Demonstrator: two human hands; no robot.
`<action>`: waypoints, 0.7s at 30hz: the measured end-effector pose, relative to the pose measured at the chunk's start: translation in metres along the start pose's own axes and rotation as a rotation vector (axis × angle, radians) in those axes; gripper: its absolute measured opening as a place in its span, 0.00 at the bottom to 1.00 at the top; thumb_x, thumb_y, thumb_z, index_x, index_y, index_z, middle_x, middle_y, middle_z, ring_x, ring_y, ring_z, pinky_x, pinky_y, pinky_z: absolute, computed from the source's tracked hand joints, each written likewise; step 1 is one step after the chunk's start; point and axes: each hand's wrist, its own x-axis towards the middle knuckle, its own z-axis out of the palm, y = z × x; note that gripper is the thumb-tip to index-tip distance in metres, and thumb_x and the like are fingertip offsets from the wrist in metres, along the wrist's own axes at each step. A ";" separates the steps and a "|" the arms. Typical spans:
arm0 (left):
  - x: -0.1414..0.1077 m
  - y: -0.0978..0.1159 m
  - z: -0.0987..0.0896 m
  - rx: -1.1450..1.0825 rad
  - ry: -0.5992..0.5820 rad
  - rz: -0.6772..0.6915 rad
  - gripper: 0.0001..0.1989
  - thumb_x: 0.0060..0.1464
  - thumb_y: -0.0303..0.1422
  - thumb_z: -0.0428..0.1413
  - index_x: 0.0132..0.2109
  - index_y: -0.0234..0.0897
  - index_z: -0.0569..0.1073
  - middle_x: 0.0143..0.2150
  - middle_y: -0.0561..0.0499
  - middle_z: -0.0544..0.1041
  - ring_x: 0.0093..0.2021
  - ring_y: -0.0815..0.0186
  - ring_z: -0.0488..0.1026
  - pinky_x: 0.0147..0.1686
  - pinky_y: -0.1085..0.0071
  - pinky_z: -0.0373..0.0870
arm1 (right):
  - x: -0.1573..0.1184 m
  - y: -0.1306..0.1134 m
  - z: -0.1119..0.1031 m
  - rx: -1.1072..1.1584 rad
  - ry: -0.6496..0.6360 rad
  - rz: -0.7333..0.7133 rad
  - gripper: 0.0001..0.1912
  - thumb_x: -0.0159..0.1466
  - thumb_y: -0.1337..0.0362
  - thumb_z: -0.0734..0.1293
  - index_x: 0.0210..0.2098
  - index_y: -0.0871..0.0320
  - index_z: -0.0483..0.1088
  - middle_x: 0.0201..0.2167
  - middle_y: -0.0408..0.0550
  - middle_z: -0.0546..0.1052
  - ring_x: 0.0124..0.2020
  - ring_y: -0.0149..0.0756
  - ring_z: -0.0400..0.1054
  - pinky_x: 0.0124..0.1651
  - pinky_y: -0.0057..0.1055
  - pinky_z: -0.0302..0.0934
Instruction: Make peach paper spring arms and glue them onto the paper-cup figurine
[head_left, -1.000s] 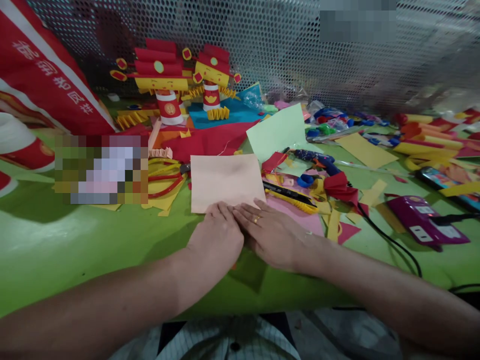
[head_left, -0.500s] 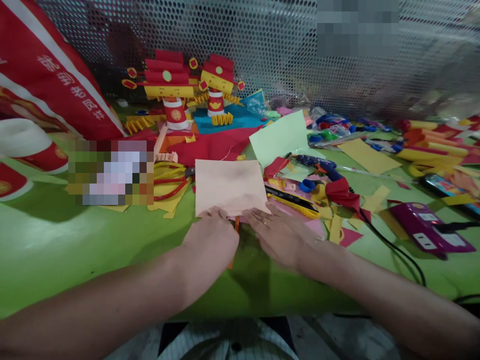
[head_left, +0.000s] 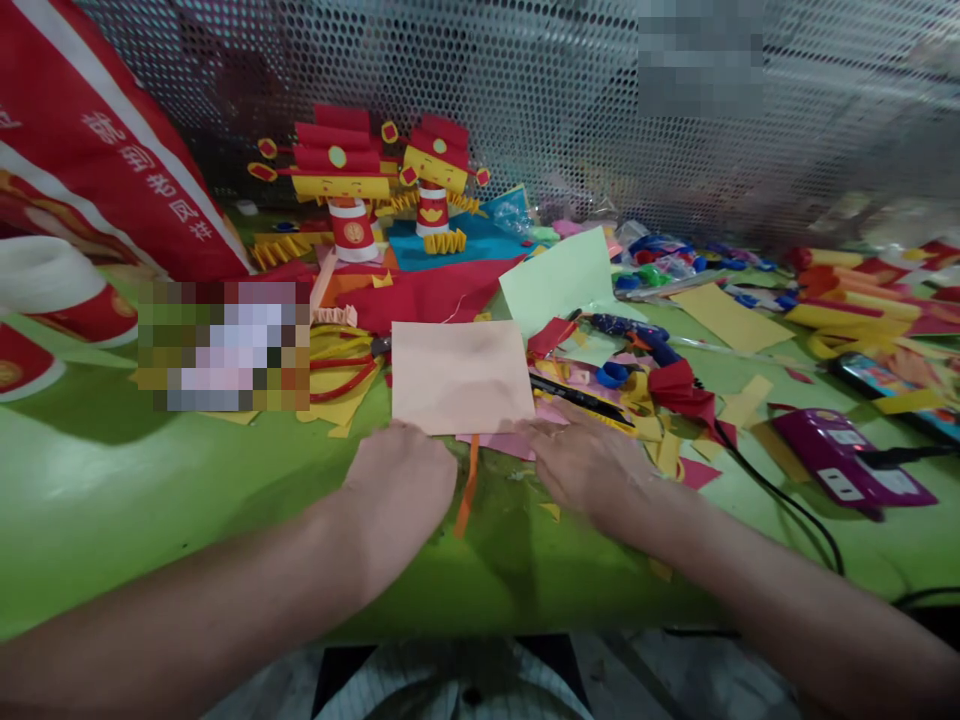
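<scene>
A pale peach sheet of paper (head_left: 462,378) lies in front of me, its near edge straight and looking folded. My left hand (head_left: 409,465) is curled in with its fingertips at the near left corner of this sheet. At the near right corner, the fingers of my right hand (head_left: 581,462) are drawn together on the edge; the thumb is hard to make out. Pink paper (head_left: 499,443) peeks out beneath the sheet, and a thin orange strip (head_left: 467,490) runs from there toward me.
Two red-and-yellow paper figures (head_left: 352,228) on cups stand at the back. Red-handled scissors (head_left: 349,378) lie left of the sheet. Right of it are a black-and-yellow utility knife (head_left: 581,396), a blue glue gun (head_left: 637,330), paper scraps and a purple power strip (head_left: 847,460) with a cord.
My hands have moved apart along the near edge, the left one to the left corner, the right one to the right corner. Flattened fingers have drawn in. The sheet stays nearly in place.
</scene>
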 end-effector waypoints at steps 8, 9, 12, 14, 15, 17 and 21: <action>0.016 0.016 0.016 0.207 0.237 0.230 0.20 0.49 0.17 0.46 0.50 0.18 0.70 0.44 0.30 0.75 0.43 0.54 0.74 0.39 0.63 0.71 | 0.012 -0.011 0.014 -0.003 0.016 -0.060 0.23 0.57 0.75 0.56 0.51 0.69 0.66 0.47 0.60 0.74 0.50 0.42 0.68 0.58 0.42 0.55; 0.018 0.017 0.019 0.201 0.251 0.271 0.20 0.49 0.18 0.47 0.51 0.18 0.69 0.46 0.30 0.74 0.45 0.53 0.73 0.42 0.62 0.70 | 0.012 -0.011 0.017 0.023 0.039 -0.089 0.23 0.57 0.75 0.55 0.52 0.70 0.65 0.49 0.60 0.73 0.51 0.42 0.67 0.58 0.42 0.54; 0.025 0.016 0.024 0.217 0.269 0.331 0.20 0.50 0.20 0.48 0.52 0.17 0.68 0.48 0.30 0.73 0.47 0.54 0.72 0.47 0.62 0.68 | 0.010 -0.009 0.023 0.117 0.095 -0.162 0.25 0.57 0.74 0.54 0.54 0.72 0.62 0.52 0.63 0.70 0.54 0.42 0.64 0.59 0.45 0.53; 0.025 0.014 0.024 0.248 0.282 0.323 0.21 0.50 0.19 0.47 0.52 0.19 0.68 0.48 0.32 0.74 0.47 0.56 0.73 0.46 0.64 0.69 | 0.010 -0.009 0.025 0.148 0.092 -0.147 0.26 0.57 0.74 0.54 0.55 0.72 0.61 0.53 0.64 0.68 0.55 0.44 0.63 0.58 0.47 0.54; 0.025 0.013 0.023 0.261 0.286 0.304 0.21 0.50 0.18 0.46 0.52 0.20 0.68 0.47 0.33 0.75 0.46 0.57 0.73 0.45 0.66 0.70 | 0.011 -0.009 0.024 0.151 0.079 -0.129 0.26 0.57 0.74 0.53 0.55 0.72 0.61 0.54 0.64 0.68 0.55 0.44 0.63 0.58 0.47 0.54; 0.022 0.011 0.022 0.287 0.287 0.251 0.21 0.48 0.16 0.46 0.50 0.21 0.69 0.44 0.35 0.76 0.42 0.58 0.75 0.40 0.68 0.72 | 0.013 -0.010 0.020 0.143 0.028 -0.092 0.27 0.56 0.75 0.54 0.55 0.72 0.61 0.54 0.63 0.68 0.55 0.44 0.63 0.58 0.47 0.54; 0.013 0.008 0.019 0.271 0.239 0.157 0.19 0.45 0.14 0.47 0.44 0.23 0.73 0.37 0.37 0.77 0.35 0.58 0.75 0.28 0.69 0.71 | 0.014 -0.010 0.013 0.126 -0.083 -0.034 0.28 0.54 0.77 0.56 0.56 0.70 0.60 0.54 0.62 0.69 0.55 0.42 0.63 0.60 0.43 0.52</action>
